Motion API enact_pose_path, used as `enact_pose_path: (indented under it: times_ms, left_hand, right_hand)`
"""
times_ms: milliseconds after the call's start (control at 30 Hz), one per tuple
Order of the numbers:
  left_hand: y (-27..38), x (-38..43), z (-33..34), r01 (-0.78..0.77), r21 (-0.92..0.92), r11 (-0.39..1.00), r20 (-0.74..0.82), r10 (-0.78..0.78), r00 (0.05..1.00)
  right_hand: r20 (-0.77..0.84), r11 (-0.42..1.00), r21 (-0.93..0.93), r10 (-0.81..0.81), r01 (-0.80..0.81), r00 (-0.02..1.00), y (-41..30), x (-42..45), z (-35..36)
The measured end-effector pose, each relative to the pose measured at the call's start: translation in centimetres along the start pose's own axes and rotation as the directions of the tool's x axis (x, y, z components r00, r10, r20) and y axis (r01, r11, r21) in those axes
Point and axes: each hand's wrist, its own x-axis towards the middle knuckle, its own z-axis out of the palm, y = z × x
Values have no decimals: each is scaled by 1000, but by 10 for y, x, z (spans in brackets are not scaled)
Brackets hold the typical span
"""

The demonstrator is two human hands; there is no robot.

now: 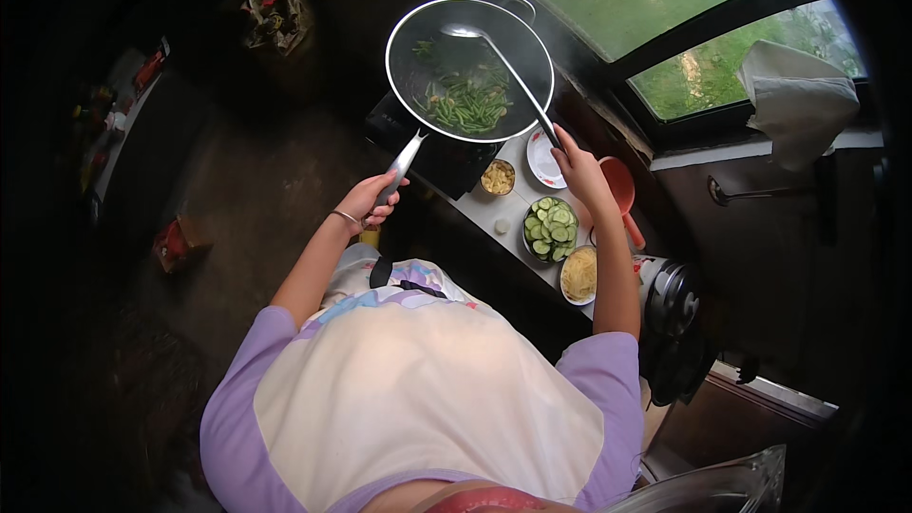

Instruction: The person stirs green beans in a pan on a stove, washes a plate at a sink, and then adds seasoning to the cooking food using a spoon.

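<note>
My left hand (379, 197) grips the long handle (407, 158) of a wok (400, 96) that sits over a black cooktop (467, 169). Cut green beans (467, 105) lie in the lower part of the wok, mixed with small pale pieces. In my right hand (578, 165) is the dark grip of a metal ladle (519, 80). Its shiny bowl is over the far side of the wok, apart from most of the beans; whether it touches the wall I cannot tell. A thin haze hangs around the wok.
Along the counter (467, 212) stand a bowl of pale chopped pieces (497, 177), a white plate (545, 164), sliced cucumber (550, 229), pale shreds in a bowl (579, 275) and a red dipper (618, 185). A window (662, 0) borders the wok. A cloth (801, 96) hangs at right.
</note>
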Motion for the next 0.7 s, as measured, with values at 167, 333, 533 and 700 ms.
enact_pose_path:
  times_ms: [167, 333, 533, 700]
  left_hand:
    - [-4, -7, -4, -20, 42, 999, -15, 20, 1000]
    - [-5, -1, -4, -52, 45, 998, 37, 51, 998]
    - [-57, 85, -59, -91, 222, 971, -211, 139, 968]
    - [-74, 147, -39, 3, 671, 741, -345, 308, 887]
  right_hand:
    - [181, 987, 129, 70, -94, 981, -18, -72, -64]
    - [397, 913, 270, 185, -307, 899, -13, -97, -99]
    - [302, 790, 541, 138, -289, 943, 0, -76, -47]
    - [144, 489, 841, 211, -232, 967, 2, -97, -26]
